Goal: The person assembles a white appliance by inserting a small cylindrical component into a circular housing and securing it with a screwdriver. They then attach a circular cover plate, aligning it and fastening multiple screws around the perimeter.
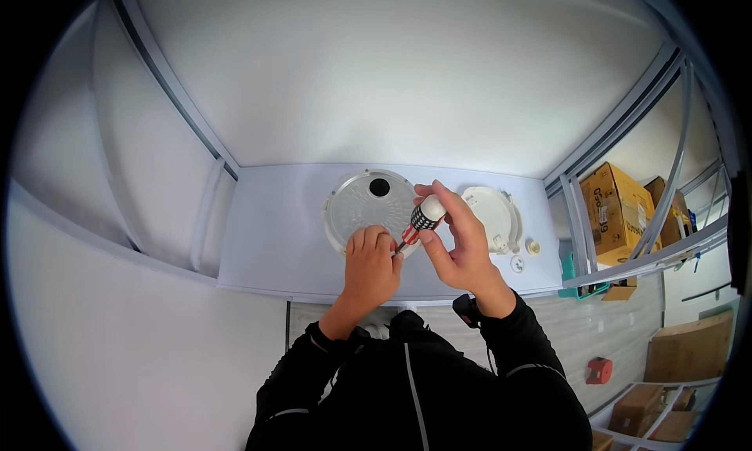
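Observation:
A round, pale, translucent cover [352, 208] with a black circle [379, 187] near its far edge lies on the white table. My left hand [370, 267] is closed at its near rim, fingers bent over the edge. In my right hand [468, 255] is a screwdriver [424, 218] with a red, black and white handle, gripped between thumb and fingers. Its shaft slants down and left, and the tip ends at the cover's near-right rim beside my left fingers. Whatever lies under the tip is too small to make out.
Right of the cover sits a round white housing [492, 216]. Near it are a small yellowish round part [533, 247] and a small white disc [517, 264]. Frame posts and panels enclose the table [266, 239]. Cardboard boxes [615, 214] and a teal crate [569, 272] stand beyond its right end.

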`<state>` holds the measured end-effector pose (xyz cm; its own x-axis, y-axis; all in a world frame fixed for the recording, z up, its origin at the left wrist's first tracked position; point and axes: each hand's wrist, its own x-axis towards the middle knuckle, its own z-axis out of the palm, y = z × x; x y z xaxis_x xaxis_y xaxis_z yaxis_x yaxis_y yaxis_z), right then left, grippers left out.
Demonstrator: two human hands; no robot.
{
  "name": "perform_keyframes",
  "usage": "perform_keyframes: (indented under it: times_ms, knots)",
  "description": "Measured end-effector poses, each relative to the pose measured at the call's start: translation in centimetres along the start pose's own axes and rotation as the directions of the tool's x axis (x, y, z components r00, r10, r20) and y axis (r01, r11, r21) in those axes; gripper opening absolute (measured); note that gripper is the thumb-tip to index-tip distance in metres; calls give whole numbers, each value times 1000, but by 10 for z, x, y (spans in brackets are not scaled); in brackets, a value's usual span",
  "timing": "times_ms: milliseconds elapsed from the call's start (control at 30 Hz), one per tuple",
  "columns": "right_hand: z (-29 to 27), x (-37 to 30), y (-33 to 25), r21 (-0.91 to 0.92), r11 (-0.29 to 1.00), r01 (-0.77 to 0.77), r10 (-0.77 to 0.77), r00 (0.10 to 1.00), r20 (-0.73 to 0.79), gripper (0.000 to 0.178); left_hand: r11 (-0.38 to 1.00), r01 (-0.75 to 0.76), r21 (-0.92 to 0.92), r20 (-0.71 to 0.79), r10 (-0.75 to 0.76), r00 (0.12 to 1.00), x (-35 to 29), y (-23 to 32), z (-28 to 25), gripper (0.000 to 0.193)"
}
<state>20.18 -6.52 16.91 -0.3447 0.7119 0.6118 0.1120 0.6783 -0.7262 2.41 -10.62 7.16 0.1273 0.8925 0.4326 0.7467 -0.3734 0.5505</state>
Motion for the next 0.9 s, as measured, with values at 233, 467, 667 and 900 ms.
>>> perform_keyframes:
  times_ms: [233, 467, 667, 900]
  knots:
    - [-4, 2, 1, -49, 997, 63, -63, 998, 10, 60, 1000, 11, -18, -2, -11, 1000, 0, -2, -2, 25]
    - [-4, 0, 11, -58, 985, 161, -168, 975, -144, 53, 999, -6, -35, -31, 5, 1000, 2, -4, -2, 21]
    - [-8, 6, 14, -56, 980, 189, -196, 964, -180, 54, 996, 24, -81, -42, -28, 999, 3, -6, -6, 34]
    - [-8, -3, 17, -2, 988, 157, -153, 961, -230, 58, 997, -32, -74, -22, 31, 999, 6, -30, -45, 41]
